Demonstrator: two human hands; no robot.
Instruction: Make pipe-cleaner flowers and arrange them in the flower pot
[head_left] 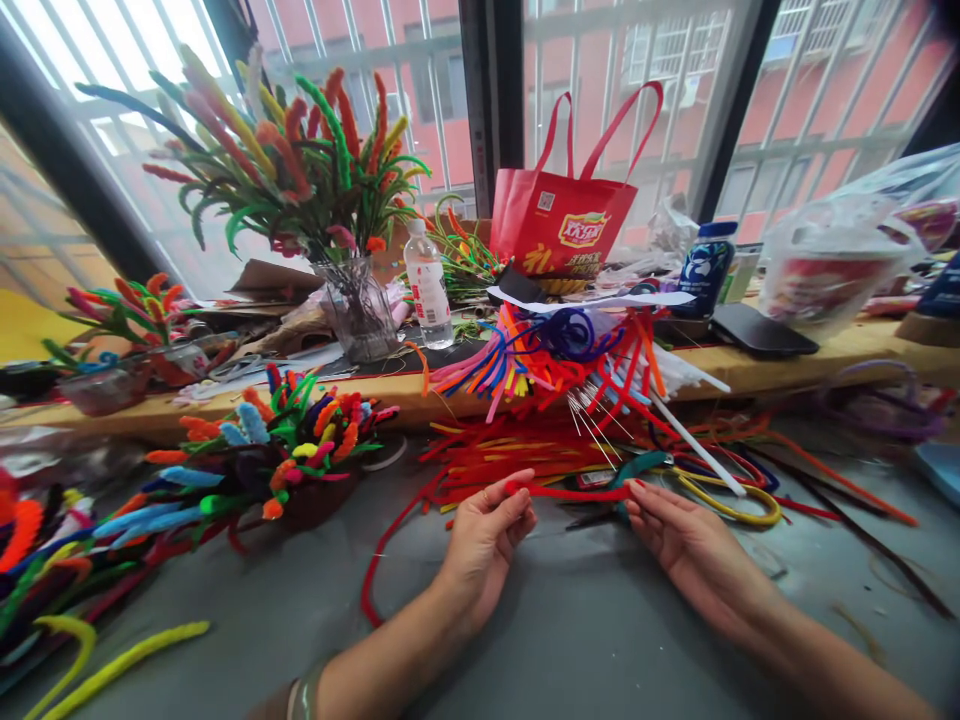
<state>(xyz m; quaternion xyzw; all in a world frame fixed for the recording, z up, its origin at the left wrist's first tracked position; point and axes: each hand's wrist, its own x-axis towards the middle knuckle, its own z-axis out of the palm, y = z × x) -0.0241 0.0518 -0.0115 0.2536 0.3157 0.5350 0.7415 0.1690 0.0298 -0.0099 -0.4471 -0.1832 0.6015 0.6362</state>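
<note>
A red pipe cleaner [574,494] is stretched level between my two hands, above the grey table [585,620]. My left hand [491,530] pinches one end between thumb and fingertips. At the other end, my right hand [675,530] grips it the same way, fingers closed. Just behind lies a pile of loose red and orange pipe cleaners [510,455]. Beyond my right hand are yellow-handled scissors or a yellow loop [731,505], whose kind I cannot make out, and a teal object [641,463].
At left stands a bunch of colourful pipe-cleaner pieces [277,450]. On the wooden ledge [405,395] are a glass vase [360,310] of fuzzy stems, a water bottle [427,285], a red bag [562,220] and a phone [763,330]. A white stick [697,445] slants toward the table.
</note>
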